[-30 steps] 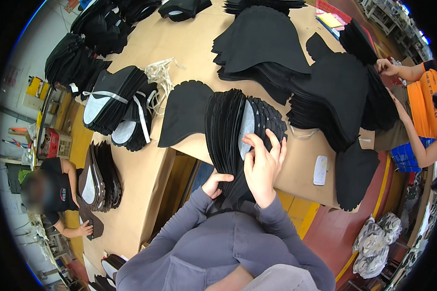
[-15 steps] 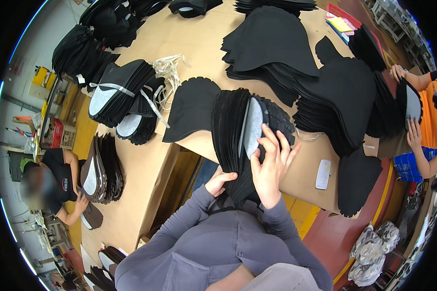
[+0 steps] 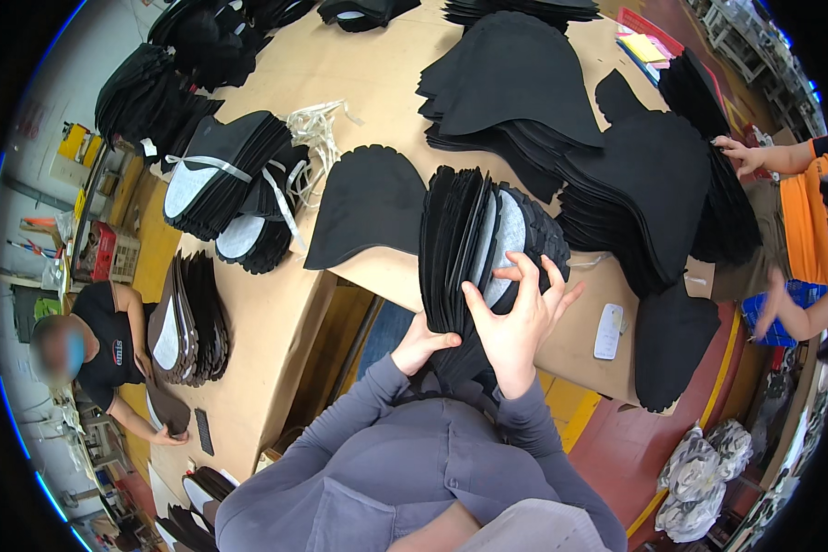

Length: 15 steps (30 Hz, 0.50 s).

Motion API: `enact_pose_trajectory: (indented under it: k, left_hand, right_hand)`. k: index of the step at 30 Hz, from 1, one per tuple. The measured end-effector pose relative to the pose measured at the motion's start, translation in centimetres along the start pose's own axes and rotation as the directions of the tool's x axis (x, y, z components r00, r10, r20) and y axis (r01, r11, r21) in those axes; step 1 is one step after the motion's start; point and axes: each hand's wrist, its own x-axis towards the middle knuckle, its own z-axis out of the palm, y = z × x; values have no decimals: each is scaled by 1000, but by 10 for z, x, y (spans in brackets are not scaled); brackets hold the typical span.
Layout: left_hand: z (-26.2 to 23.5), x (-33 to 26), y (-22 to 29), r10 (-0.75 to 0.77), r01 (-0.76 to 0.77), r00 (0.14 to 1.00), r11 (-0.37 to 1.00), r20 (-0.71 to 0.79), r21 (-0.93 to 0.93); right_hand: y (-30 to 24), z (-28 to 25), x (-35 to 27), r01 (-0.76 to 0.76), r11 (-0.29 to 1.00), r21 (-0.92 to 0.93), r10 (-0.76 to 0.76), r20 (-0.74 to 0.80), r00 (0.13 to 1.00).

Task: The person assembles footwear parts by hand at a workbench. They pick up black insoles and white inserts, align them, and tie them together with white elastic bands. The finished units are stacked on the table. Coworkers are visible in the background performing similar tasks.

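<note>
A thick bundle of black scallop-edged fabric pieces (image 3: 453, 248) is in front of me at the table's edge, fanned apart. Pale grey oval patches (image 3: 508, 228) show on some of its pieces. My left hand (image 3: 421, 344) is closed round the narrow lower end, thumb across the front. On the bundle's right side, my right hand (image 3: 523, 317) has its fingers spread, the thumb and forefinger touching the pieces near a pale patch. Beside the bundle, a single black piece (image 3: 363, 204) lies flat on the table.
Tall stacks of black pieces (image 3: 515, 78) cover the table's right side. Tied bundles (image 3: 213, 175) and white straps (image 3: 320, 133) lie left. A white card (image 3: 608, 331) rests near the right edge. Co-workers handle pieces at left (image 3: 110, 350) and right (image 3: 805, 221).
The bundle and both my hands have shifted slightly right, and more piece edges are fanned apart. The left co-worker's piece has moved, uncovering a dark slab. The right co-worker's hands have let go of a piece.
</note>
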Motion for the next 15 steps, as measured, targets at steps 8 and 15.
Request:
enact_pose_trajectory:
  k: [8,15]
  left_hand:
    - [0,0,-2,14,-13,1000,995,11,-97]
    - [0,3,-1,78,-78,997,997,22,-18]
  right_hand:
    - [8,6,-1,102,994,-46,-102,-14,995]
    - [9,0,-3,43,998,-48,-44,-8,999]
